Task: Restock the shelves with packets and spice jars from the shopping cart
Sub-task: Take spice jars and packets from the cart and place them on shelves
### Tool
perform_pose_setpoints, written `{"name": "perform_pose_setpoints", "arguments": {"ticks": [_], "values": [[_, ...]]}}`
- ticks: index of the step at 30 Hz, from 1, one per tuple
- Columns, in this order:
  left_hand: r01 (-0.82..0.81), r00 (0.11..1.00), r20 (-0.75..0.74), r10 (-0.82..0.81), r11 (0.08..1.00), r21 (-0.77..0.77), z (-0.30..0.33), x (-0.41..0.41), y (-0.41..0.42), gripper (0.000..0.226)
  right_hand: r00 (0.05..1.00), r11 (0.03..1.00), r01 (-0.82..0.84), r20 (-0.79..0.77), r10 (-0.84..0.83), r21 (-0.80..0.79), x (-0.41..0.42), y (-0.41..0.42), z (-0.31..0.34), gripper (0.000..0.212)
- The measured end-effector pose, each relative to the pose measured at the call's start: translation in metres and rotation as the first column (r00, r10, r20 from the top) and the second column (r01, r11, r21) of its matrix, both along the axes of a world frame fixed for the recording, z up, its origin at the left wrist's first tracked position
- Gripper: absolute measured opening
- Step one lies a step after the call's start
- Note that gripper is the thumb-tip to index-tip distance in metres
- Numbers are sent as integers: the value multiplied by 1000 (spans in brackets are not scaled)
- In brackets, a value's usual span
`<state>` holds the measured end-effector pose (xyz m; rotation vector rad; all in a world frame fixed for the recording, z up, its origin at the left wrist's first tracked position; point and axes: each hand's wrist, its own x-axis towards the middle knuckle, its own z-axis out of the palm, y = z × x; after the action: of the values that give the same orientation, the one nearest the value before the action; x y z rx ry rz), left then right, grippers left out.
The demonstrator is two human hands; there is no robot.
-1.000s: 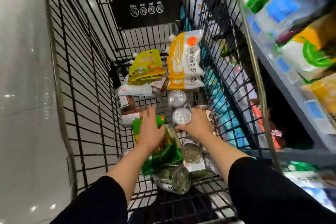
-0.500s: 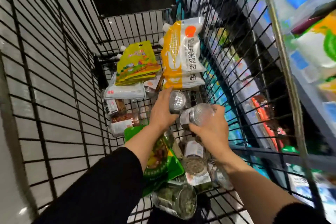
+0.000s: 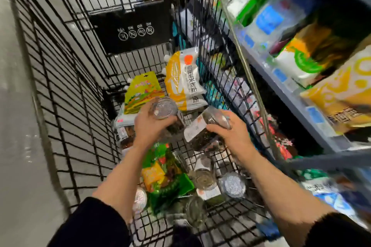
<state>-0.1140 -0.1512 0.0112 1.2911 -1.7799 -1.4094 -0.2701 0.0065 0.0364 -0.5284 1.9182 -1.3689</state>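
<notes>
Jars (image 3: 202, 177) and a green packet (image 3: 166, 178) lie on the near floor of the shopping cart (image 3: 66, 90). Above them, the left hand (image 3: 148, 124) and right hand (image 3: 230, 132) each have fingers wrapped around a spice jar. Farther in lie yellow packets (image 3: 184, 78); shelves (image 3: 291, 90) stand right. Restocking looks barely begun.

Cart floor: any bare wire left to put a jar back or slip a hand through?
Bare wire shows between the left hand and right hand above the green snack packet, and along the near edge of the black wire cart. Crowded: clear spice jars at centre, yellow-white starch pouch and yellow-green packet at the far end.
</notes>
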Motion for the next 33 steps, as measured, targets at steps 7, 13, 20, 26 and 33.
{"name": "perform_pose_setpoints", "arguments": {"ticks": [7,13,20,26,33], "values": [[36,955,-297,-20,998,48,139,18,52,105,993,973,-80,72,97,-218,-12,57,126,17],[278,840,-492,-230,960,25,239,-3,149,81,946,961,-57,-321,-35,-272,-16,169,230,30],[526,672,-596,-439,850,-34,305,-56,289,12,760,944,92,-590,-272,-316,-15,294,304,29],[708,469,-587,-660,678,-196,348,-103,391,27,516,884,370,-729,-450,-284,-3,402,363,75],[804,192,-615,-765,482,-349,416,-149,476,59,371,811,510,-776,-509,-288,18,493,446,61]]}}
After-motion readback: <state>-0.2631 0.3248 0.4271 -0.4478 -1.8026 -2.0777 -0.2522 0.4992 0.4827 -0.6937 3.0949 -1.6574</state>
